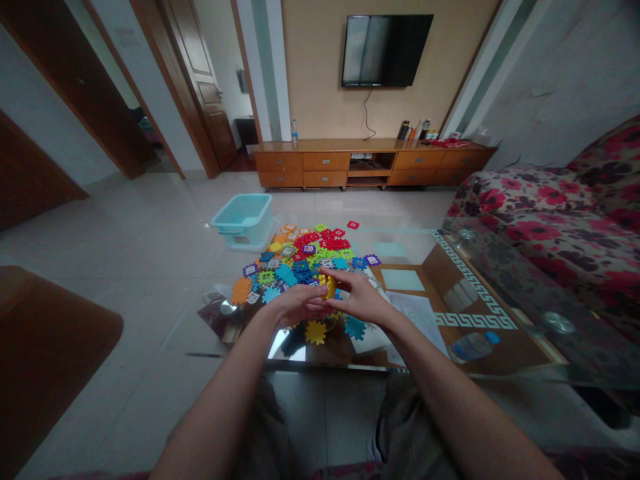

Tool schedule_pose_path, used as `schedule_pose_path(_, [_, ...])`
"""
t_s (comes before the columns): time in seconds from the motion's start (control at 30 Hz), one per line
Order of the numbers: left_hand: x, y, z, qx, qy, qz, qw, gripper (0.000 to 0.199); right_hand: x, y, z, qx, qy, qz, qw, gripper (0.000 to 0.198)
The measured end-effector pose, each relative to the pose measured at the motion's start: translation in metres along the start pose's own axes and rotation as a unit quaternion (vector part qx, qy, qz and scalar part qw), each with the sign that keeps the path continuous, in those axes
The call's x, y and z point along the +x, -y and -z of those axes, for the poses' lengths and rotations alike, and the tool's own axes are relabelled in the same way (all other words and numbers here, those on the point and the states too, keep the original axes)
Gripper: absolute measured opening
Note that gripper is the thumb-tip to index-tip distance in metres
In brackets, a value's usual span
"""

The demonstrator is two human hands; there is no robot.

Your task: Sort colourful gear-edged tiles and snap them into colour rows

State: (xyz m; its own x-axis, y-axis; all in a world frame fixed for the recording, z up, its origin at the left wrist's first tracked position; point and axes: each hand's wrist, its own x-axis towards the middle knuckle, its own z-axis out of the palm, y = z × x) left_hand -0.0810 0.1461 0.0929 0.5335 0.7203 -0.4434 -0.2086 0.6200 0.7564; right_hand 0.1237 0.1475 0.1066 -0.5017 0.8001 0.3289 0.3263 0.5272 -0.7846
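Between my two hands, above the near part of the glass table, is a yellow interlocking plastic tile piece (330, 287), tilted on edge. My left hand (299, 305) grips its lower left side. My right hand (361, 293) holds it from the right, thumb and fingers curved around it. Whether it is one tile or several joined is hard to tell. Below my hands lie a flat yellow tile (316, 332) and a teal tile (355, 327). Beyond them spreads a pile of toothed tiles (300, 267) in red, green, blue, orange and purple, some with window-like frames.
A light-blue plastic tub (245, 223) stands at the table's far left. White paper sheets (417, 320) lie right of my hands, with a water bottle (475, 347) on its side further right. A flowered sofa (550, 200) is at right, a brown stool-like block (55, 333) at left.
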Motion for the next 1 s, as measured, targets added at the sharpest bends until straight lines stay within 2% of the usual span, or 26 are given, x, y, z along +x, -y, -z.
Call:
schedule_pose_path(0.27, [-0.002,0.000,0.003,0.030,0.036,0.005,0.999,0.040,-0.001,0.009,-0.008,0.015,0.021,-0.010,1.000,0.068])
schedule_pose_path(0.4, [-0.002,0.000,0.002,0.028,0.020,0.001,0.999,0.038,0.000,0.016,-0.012,0.019,0.011,-0.024,0.999,0.071])
schedule_pose_path(0.6, [0.000,0.000,0.004,0.067,0.036,-0.009,0.997,0.038,0.001,0.009,-0.009,0.064,0.013,-0.064,0.996,0.070])
schedule_pose_path(0.77, [-0.004,-0.001,0.006,0.105,0.067,0.016,0.992,0.043,-0.001,0.006,-0.006,0.087,0.020,-0.049,0.995,0.069])
schedule_pose_path(1.0, [-0.006,-0.002,0.005,0.095,0.082,0.012,0.992,0.040,0.000,0.018,-0.006,0.106,0.027,-0.047,0.993,0.065])
